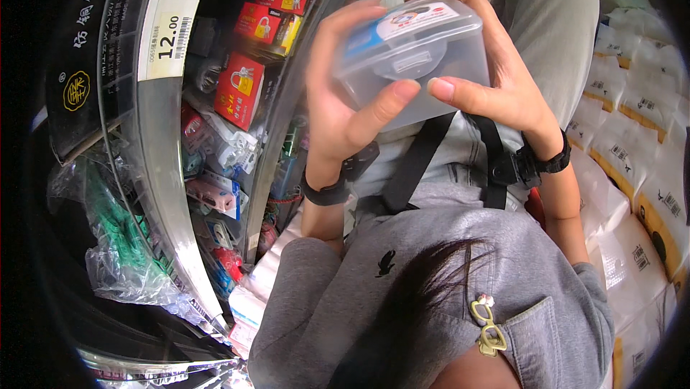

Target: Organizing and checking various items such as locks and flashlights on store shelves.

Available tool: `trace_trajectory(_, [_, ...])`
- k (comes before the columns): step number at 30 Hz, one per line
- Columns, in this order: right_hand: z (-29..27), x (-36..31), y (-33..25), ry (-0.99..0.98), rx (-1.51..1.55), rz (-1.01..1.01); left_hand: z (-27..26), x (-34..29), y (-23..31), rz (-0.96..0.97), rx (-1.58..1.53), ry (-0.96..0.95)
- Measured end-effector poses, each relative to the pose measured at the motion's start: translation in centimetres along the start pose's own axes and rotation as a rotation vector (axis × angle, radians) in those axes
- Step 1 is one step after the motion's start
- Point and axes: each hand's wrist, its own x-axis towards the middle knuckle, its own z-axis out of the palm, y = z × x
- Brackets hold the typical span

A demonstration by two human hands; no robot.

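Note:
Between both hands, at the top centre, I hold a clear plastic storage box (pixel 424 65) with a lid and a front latch. A blue and white label covers part of its lid. My left hand (pixel 334 87) wraps the box's left side, its thumb against the front. On the other side, my right hand (pixel 496 76) grips the right wall, with its thumb near the left thumb and fingers over the far edge. The box is tilted, and I cannot make out anything inside it.
Left of me, a shelf edge (pixel 162 137) with a price tag curves past boxed padlocks (pixel 242 90) and small packaged goods. A plastic bag with green contents (pixel 118 223) hangs lower left. Stacked white packs (pixel 632 173) with yellow bands line the right side.

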Motion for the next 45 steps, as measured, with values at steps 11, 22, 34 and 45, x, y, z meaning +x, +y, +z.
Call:
trace_trajectory(11, [2.2, 2.9, 2.5, -0.078, -0.197, -0.209, -5.1, -1.4, 1.3, -0.398, -0.176, -0.055])
trace_trajectory(22, [2.5, 3.9, 4.2, 0.017, -0.182, -0.426, -6.5, -1.7, 0.9, -0.51, -0.179, 0.258])
trace_trajectory(34, [-1.2, 3.2, 4.6, 0.164, 0.032, -0.461, -11.6, 1.1, -2.1, -0.127, -0.165, 0.601])
trace_trajectory(45, [-1.4, 2.5, 4.6, 0.149, -0.175, -0.473, -17.7, 11.2, -4.8, -0.18, 0.869, 0.354])
